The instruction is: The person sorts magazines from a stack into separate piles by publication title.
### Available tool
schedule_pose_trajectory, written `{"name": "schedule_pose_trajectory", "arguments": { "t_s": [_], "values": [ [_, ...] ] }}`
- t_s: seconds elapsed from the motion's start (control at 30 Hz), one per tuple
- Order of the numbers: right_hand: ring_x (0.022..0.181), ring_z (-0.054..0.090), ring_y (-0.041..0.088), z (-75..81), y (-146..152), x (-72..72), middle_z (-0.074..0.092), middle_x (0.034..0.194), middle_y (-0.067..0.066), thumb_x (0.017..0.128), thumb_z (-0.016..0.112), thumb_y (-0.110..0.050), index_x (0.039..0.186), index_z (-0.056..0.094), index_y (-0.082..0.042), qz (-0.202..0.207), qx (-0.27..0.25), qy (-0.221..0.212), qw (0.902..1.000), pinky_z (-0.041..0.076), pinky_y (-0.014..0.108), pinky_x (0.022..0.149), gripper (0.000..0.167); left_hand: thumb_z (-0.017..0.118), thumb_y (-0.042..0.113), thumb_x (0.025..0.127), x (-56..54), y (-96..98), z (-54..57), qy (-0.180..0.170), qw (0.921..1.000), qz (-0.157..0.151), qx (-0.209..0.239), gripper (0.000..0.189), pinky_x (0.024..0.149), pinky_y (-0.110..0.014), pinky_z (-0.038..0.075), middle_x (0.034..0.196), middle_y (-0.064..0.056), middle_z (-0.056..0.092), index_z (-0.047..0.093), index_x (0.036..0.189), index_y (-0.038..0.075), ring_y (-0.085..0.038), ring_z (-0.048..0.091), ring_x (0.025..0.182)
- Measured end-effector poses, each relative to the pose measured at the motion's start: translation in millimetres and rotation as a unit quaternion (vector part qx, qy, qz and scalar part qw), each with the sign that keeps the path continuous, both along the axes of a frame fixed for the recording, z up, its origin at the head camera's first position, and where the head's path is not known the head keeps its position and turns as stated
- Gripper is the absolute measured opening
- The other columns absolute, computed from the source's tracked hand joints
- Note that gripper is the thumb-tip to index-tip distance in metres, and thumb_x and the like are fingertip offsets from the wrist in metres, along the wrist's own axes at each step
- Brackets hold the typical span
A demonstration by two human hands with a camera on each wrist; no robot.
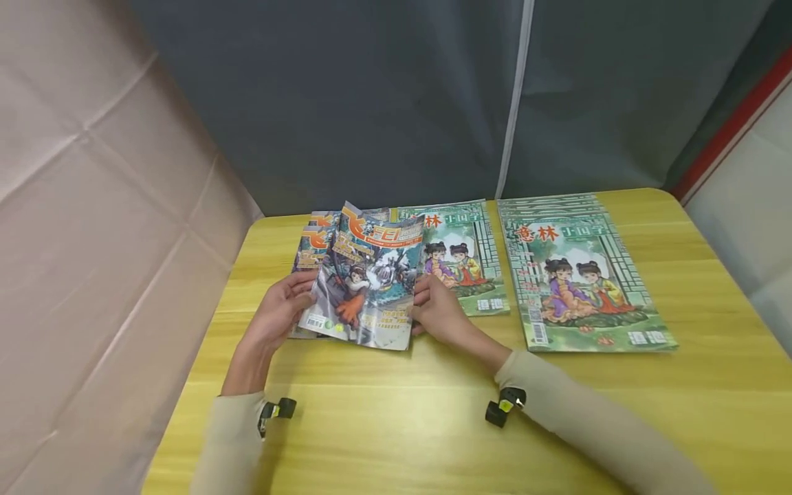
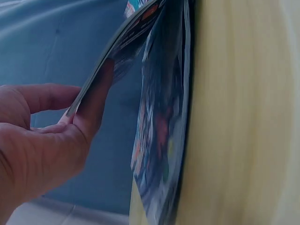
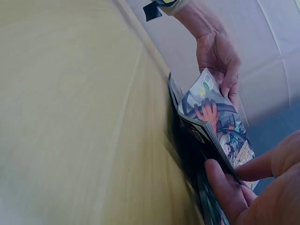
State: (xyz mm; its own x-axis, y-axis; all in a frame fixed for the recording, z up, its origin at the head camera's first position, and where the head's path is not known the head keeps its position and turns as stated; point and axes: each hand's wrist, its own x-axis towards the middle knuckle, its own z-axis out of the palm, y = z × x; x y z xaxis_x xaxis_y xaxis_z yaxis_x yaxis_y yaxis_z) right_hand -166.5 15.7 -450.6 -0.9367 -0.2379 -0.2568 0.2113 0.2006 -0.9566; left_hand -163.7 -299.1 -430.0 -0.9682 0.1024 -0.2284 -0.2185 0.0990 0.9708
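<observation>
A comic magazine (image 1: 371, 289) with an orange title and a red-gloved figure is lifted off the table, slightly tilted. My left hand (image 1: 278, 309) pinches its left edge between thumb and fingers. On the opposite edge, my right hand (image 1: 442, 313) grips it the same way. Below lie further copies of that magazine (image 1: 307, 253), partly covered by the raised one. The left wrist view shows the held magazine (image 2: 101, 63) bent and apart from the copies (image 2: 161, 131) beneath. In the right wrist view both hands hold the magazine (image 3: 220, 119) at its sides.
Just right of the held magazine lies a green magazine (image 1: 482, 265), partly hidden by it. Farther right is a fanned pile of green magazines (image 1: 581, 282) with the same cover. They lie on a yellow wooden table (image 1: 383, 426), with a dark curtain (image 1: 371, 103) behind it.
</observation>
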Motion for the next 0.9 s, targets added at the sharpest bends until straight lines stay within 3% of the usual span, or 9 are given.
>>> {"name": "schedule_pose_trajectory", "arguments": {
  "t_s": [0.27,0.3,0.4,0.47,0.57,0.63,0.77,0.9],
  "values": [
    [0.068,0.073,0.026,-10.8,-28.9,6.9,0.064,0.110,0.021,0.093,0.070,0.008,0.125,0.051,0.005,0.047,0.001,-0.006,0.9989,0.068,0.036,0.066,0.037,0.048,-0.008,0.102,18.9,-37.1,-7.7,-0.014,0.9995,-0.004,-0.029,0.055,0.071,-0.012,0.055,0.120,0.002,0.063,0.033,0.154,-0.014,-0.001,0.063,0.093],
    [0.067,0.073,0.025,-11.4,-31.8,7.8,0.065,0.109,0.021,0.093,0.071,0.007,0.124,0.051,0.005,0.055,0.009,-0.002,0.9984,0.068,0.035,0.065,0.037,0.048,-0.008,0.102,21.3,-41.3,-7.6,-0.013,0.9993,-0.009,-0.033,0.055,0.075,-0.013,0.057,0.121,0.001,0.063,0.032,0.154,-0.014,-0.002,0.064,0.097],
    [0.066,0.075,0.025,-13.1,-41.2,10.6,0.071,0.107,0.021,0.092,0.073,0.003,0.121,0.052,0.004,0.085,0.033,0.017,0.9957,0.067,0.033,0.063,0.035,0.048,-0.005,0.103,29.5,-51.6,-4.1,-0.010,0.9968,-0.017,-0.077,0.053,0.070,-0.016,0.056,0.128,-0.010,0.062,0.035,0.154,-0.012,-0.002,0.063,0.091],
    [0.063,0.076,0.022,-12.1,-46.3,12.8,0.071,0.113,0.017,0.093,0.075,-0.002,0.115,0.060,0.008,0.109,0.071,0.043,0.9906,0.066,0.030,0.065,0.028,0.047,-0.003,0.104,33.3,-55.3,-0.7,-0.007,0.9919,-0.022,-0.125,0.051,0.071,-0.018,0.056,0.135,-0.020,0.060,0.038,0.153,-0.010,-0.004,0.064,0.093],
    [0.064,0.074,0.013,-11.3,-52.0,13.2,0.075,0.112,0.011,0.092,0.079,-0.012,0.111,0.065,0.004,0.133,0.141,0.100,0.9760,0.064,0.027,0.074,0.028,0.045,-0.001,0.104,37.0,-55.3,3.5,-0.004,0.9764,-0.020,-0.215,0.049,0.082,-0.023,0.058,0.141,-0.032,0.056,0.042,0.152,-0.009,-0.017,0.066,0.108],
    [0.066,0.069,0.010,-10.7,-54.1,11.9,0.075,0.103,0.005,0.091,0.081,-0.018,0.107,0.067,0.000,0.139,0.191,0.142,0.9613,0.060,0.027,0.074,0.027,0.044,0.003,0.105,37.6,-52.4,4.3,-0.013,0.9577,-0.012,-0.287,0.048,0.091,-0.032,0.059,0.143,-0.033,0.057,0.045,0.151,-0.007,-0.031,0.066,0.116],
    [0.064,0.060,0.011,-11.1,-56.5,9.9,0.067,0.075,-0.002,0.090,0.083,-0.024,0.108,0.060,-0.007,0.145,0.245,0.176,0.9422,0.054,0.028,0.059,0.033,0.046,0.023,0.109,35.8,-44.2,3.4,-0.047,0.9146,-0.003,-0.402,0.050,0.103,-0.054,0.055,0.147,-0.032,0.057,0.047,0.151,-0.004,-0.048,0.058,0.134],
    [0.056,0.056,0.013,-11.8,-56.3,11.5,0.061,0.072,-0.002,0.091,0.083,-0.030,0.122,0.062,-0.002,0.150,0.285,0.188,0.9278,0.049,0.027,0.049,0.046,0.046,0.037,0.111,33.1,-36.1,0.9,-0.044,0.8858,-0.002,-0.462,0.058,0.101,-0.060,0.055,0.141,-0.033,0.060,0.050,0.147,-0.007,-0.049,0.061,0.129]
  ]
}}
